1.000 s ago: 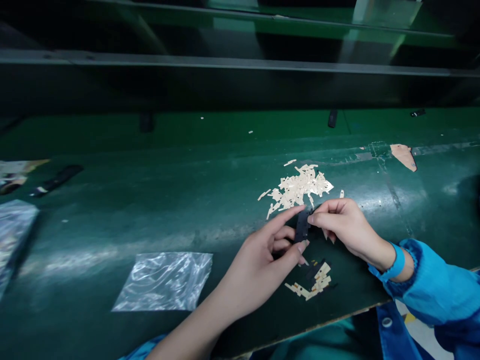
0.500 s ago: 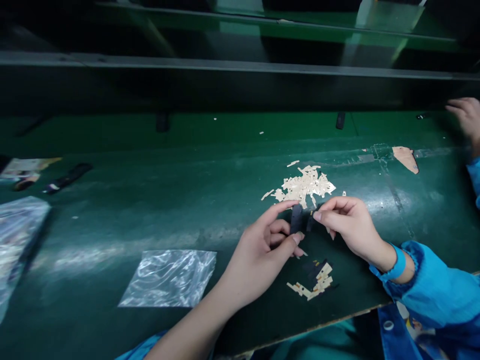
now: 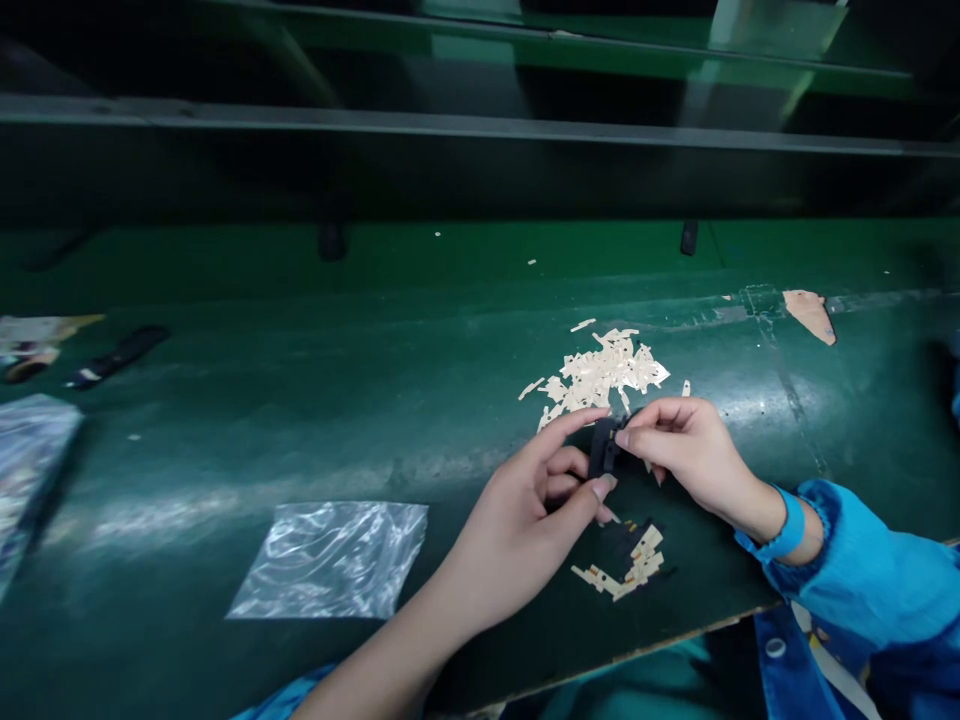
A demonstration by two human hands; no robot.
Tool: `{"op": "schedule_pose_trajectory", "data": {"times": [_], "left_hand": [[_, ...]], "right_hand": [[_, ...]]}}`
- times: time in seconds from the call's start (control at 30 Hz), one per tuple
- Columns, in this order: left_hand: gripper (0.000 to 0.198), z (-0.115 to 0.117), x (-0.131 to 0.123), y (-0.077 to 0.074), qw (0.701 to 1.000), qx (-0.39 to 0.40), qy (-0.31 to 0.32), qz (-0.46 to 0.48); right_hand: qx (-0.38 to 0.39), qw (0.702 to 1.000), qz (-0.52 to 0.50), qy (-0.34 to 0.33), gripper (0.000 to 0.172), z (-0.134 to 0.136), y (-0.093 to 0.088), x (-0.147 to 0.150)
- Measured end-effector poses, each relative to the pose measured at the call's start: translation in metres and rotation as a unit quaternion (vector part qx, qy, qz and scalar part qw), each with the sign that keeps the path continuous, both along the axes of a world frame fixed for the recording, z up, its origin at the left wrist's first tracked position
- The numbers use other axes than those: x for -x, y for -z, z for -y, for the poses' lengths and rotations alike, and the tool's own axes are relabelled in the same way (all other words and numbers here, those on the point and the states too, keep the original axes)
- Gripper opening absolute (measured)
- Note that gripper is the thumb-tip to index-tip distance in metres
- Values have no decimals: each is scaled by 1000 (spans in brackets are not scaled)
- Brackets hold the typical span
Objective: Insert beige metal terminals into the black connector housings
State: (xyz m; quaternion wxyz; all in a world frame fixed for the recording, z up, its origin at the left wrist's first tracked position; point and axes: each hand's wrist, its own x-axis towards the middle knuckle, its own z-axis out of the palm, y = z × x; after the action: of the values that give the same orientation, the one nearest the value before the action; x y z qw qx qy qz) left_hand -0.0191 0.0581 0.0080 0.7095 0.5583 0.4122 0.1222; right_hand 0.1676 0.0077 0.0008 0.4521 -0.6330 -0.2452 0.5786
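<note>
Between the thumb and index finger of my left hand (image 3: 536, 505) stands a small dark rectangular piece (image 3: 599, 450). My right hand (image 3: 679, 440) pinches a smaller dark flat piece (image 3: 613, 440) with a light spot, up against the rectangular one. Whether the two are joined I cannot tell. Behind my fingers lies a heap of flat cream-coloured cut pieces (image 3: 607, 367). Nearer me, below my hands, is a smaller group of cream pieces (image 3: 641, 565) with a few dark ones (image 3: 622, 537) beside it.
A clear plastic bag (image 3: 330, 560) lies flat left of my left arm. Farther left are another filled bag (image 3: 34, 470) and a dark slim object (image 3: 120, 357). A tan scrap (image 3: 810, 315) sits at the right. The table's near edge (image 3: 637, 655) runs beneath my hands.
The small dark piece in my right hand has moved left, from a gap away to against the rectangular piece. Another person's hand at the far right has left the view.
</note>
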Motion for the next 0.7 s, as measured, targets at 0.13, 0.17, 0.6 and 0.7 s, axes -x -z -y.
{"op": "schedule_pose_trajectory", "data": {"times": [0.13,0.17,0.6,0.7], "left_hand": [[57,1,1,0,1000,-3,-2,1],[56,1,2,1,1000,-2,-4,1],[53,4,4,2,1000,-27,7,5],[53,4,4,2,1000,-26,11,-1]], "right_hand": [[0,1000,-2,3,21,0,-1,0],[-1,1000,-2,3,21,0,0,0],[12,1000,6,2,22,-1,-2,1],[15,1000,8,1,22,0,-2,1]]}}
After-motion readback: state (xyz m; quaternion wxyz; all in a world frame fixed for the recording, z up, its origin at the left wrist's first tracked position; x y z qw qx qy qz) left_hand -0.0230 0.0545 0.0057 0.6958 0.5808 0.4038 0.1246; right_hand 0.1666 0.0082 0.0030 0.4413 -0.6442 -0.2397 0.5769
